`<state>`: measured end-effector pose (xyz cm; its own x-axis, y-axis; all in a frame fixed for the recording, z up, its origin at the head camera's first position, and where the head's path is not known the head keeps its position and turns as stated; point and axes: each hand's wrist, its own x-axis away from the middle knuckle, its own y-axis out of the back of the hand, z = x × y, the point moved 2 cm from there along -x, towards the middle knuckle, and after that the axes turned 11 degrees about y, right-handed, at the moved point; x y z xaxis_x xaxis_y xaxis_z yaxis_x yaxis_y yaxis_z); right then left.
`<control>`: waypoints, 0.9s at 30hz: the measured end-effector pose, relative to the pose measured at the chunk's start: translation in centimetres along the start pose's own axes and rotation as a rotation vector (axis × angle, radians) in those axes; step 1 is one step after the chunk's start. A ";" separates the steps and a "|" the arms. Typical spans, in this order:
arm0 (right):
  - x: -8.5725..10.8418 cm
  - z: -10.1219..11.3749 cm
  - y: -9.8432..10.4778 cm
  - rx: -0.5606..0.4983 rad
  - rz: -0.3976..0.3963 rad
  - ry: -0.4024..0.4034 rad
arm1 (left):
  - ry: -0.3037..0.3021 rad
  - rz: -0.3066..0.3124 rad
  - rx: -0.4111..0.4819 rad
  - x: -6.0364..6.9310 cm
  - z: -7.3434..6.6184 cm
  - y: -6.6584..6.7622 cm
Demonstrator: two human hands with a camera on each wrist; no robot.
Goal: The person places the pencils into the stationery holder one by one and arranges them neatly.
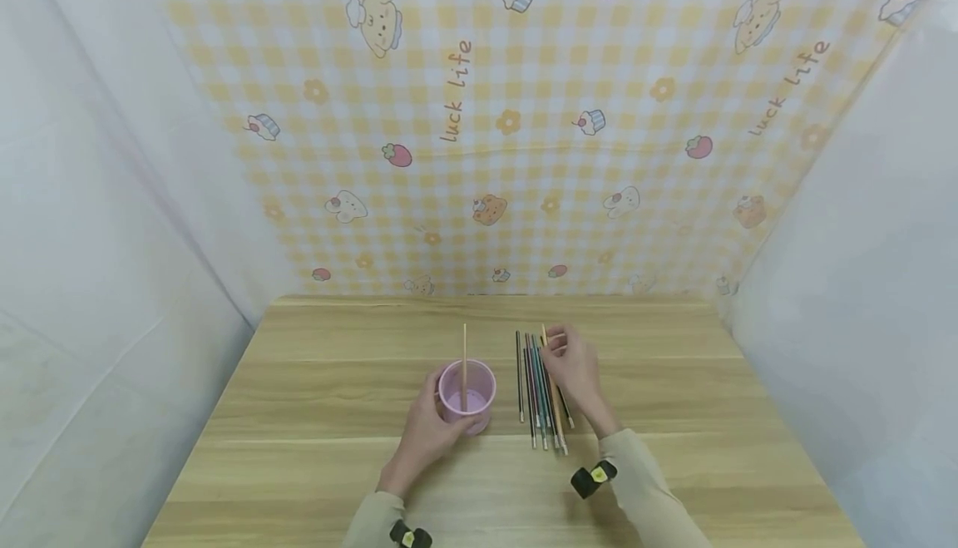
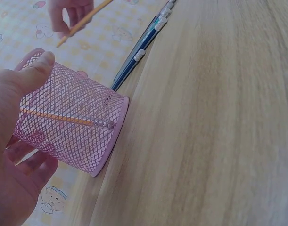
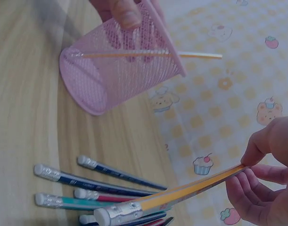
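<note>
A pink mesh cup [image 1: 479, 423] stands on the wooden table, and my left hand [image 1: 428, 436] is curled round its side. One yellow pencil [image 2: 59, 116] leans inside the cup, its eraser end at the bottom. My right hand [image 3: 271, 172] pinches another yellow pencil [image 3: 181, 192] near one end, thumb against fingers, with the white eraser end pointing away from the hand. Beneath and beside it, several dark, teal and red pencils [image 3: 106, 183] lie in a loose bundle on the table, right of the cup in the head view.
The wooden table [image 1: 314, 415] spreads around the cup and the pencils. Behind it hangs a yellow checked cloth [image 1: 509, 165] with cartoon prints. White sheets [image 1: 97, 224] close off the left and right sides.
</note>
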<state>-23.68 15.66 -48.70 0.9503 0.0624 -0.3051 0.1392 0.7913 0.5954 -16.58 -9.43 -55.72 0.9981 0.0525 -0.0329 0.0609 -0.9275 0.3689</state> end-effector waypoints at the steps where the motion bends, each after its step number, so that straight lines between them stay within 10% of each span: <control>1: 0.0 0.2 0.1 -0.002 -0.009 0.004 | 0.001 0.001 0.003 0.0 0.0 0.0; 27: -1.2 7.3 1.7 -0.206 -0.129 0.168 | 0.003 0.013 -0.003 0.0 0.2 -0.1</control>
<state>-22.52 12.54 -41.91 0.8667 0.0395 -0.4974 0.1802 0.9048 0.3859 -16.62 -9.42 -55.93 0.9988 0.0414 -0.0256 0.0480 -0.9271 0.3717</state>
